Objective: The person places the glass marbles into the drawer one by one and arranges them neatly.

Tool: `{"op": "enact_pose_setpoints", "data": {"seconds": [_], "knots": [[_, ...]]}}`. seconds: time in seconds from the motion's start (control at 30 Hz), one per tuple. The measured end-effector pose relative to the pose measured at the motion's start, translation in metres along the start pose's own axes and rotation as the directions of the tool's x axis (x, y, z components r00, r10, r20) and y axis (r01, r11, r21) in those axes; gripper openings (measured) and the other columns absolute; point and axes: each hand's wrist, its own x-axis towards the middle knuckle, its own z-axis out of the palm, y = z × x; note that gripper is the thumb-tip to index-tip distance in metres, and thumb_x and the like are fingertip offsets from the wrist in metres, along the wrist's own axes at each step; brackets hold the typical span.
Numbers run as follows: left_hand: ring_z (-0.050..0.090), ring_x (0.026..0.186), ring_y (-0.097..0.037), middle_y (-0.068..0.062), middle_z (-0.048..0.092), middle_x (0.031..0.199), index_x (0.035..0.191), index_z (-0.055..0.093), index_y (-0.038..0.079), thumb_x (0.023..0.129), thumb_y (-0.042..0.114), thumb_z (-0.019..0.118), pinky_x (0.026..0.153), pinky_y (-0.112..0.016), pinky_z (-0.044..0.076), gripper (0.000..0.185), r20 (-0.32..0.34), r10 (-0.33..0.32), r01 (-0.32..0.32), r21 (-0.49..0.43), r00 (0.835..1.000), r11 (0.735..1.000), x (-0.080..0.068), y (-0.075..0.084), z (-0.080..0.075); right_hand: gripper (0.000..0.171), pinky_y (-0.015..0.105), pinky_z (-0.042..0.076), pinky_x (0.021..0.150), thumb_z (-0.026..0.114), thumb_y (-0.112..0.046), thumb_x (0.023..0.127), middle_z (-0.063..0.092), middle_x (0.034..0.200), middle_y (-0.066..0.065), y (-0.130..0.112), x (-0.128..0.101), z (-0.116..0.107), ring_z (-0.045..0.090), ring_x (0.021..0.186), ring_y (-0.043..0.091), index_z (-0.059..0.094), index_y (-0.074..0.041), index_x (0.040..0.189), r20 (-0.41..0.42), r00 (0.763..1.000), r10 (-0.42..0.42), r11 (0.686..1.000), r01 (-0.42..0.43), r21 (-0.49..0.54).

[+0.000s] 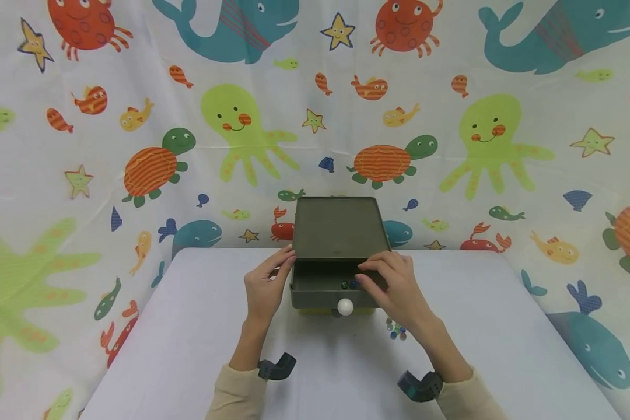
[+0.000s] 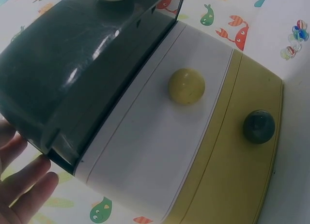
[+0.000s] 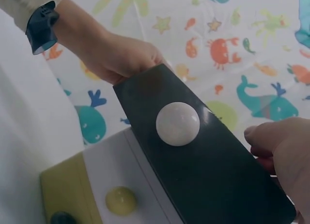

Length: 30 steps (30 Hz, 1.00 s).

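Observation:
A small chest with a dark green top drawer [image 1: 315, 298] stands on the table, that drawer pulled out by its white knob side. Inside the drawer lie a green marble [image 1: 345, 284] and a blue marble [image 1: 353, 284]. My left hand [image 1: 265, 286] is at the chest's left side; in the left wrist view its fingers [image 2: 36, 187] stretch along the drawer's side. Over the drawer's right part hovers my right hand [image 1: 396, 286], thumb and fingers apart near the marbles, with no object visible between them. The white knob [image 3: 178, 124] faces forward.
Below the green drawer are a white drawer [image 2: 140, 122] with a yellow knob and a yellow drawer [image 2: 237, 171] with a dark green knob. Several loose marbles [image 1: 396, 329] lie on the white table [image 1: 189, 326] right of the chest. A sea-animal curtain [image 1: 315, 157] hangs behind.

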Motion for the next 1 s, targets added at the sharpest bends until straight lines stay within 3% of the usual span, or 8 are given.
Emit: {"op": "enact_pose_setpoints", "data": {"seconds": [0.2,0.4,0.63,0.87,1.0], "knots": [[0.074,0.103,-0.014,-0.008,0.075,0.117,0.109,0.078,0.008,0.091,0.014,0.073,0.074,-0.011,0.057,0.019,0.005,-0.001,0.001,0.009,1.0,1.0,-0.001,0.0,0.0,0.021,0.037,0.036,0.086,0.078,-0.012,0.084,0.066,0.1,0.004,-0.003,-0.004,-0.004,0.057,0.098,0.022,0.072,-0.003,0.103,-0.018,0.999,0.03,0.999,-0.03,0.011],[0.074,0.103,-0.015,-0.008,0.075,0.118,0.109,0.078,0.008,0.092,0.014,0.073,0.075,-0.012,0.057,0.019,0.01,-0.006,0.005,0.012,1.0,1.0,0.0,0.001,0.0,0.026,0.034,0.041,0.09,0.08,-0.007,0.081,0.067,0.101,0.006,-0.004,-0.01,-0.008,0.056,0.101,0.023,0.071,-0.003,0.105,-0.043,0.996,0.074,0.997,-0.075,-0.016],[0.074,0.103,-0.018,-0.009,0.075,0.117,0.109,0.078,0.007,0.092,0.014,0.073,0.075,-0.012,0.057,0.019,0.01,-0.01,0.009,0.01,1.0,1.0,0.0,0.001,-0.001,0.03,0.022,0.043,0.089,0.083,-0.004,0.078,0.066,0.103,0.006,-0.007,-0.012,-0.015,0.056,0.103,0.022,0.071,-0.004,0.106,-0.067,0.99,0.122,0.991,-0.126,-0.053],[0.074,0.103,-0.021,-0.009,0.075,0.118,0.109,0.078,0.007,0.092,0.014,0.072,0.075,-0.012,0.057,0.02,0.015,-0.005,0.005,0.008,1.0,1.0,0.001,0.001,-0.002,0.033,0.002,0.039,0.095,0.084,-0.002,0.077,0.066,0.104,0.007,-0.01,-0.015,-0.019,0.058,0.104,0.022,0.071,-0.004,0.108,-0.087,0.986,0.143,0.987,-0.149,-0.066],[0.074,0.103,-0.021,-0.01,0.075,0.117,0.109,0.078,0.006,0.092,0.014,0.072,0.075,-0.011,0.057,0.02,0.017,-0.008,0.008,0.003,1.0,1.0,0.002,0.0,-0.002,0.036,0.0,0.038,0.097,0.084,0.0,0.075,0.067,0.106,0.007,-0.011,-0.017,-0.021,0.058,0.105,0.021,0.071,-0.003,0.109,-0.099,0.984,0.146,0.986,-0.153,-0.068]]}}
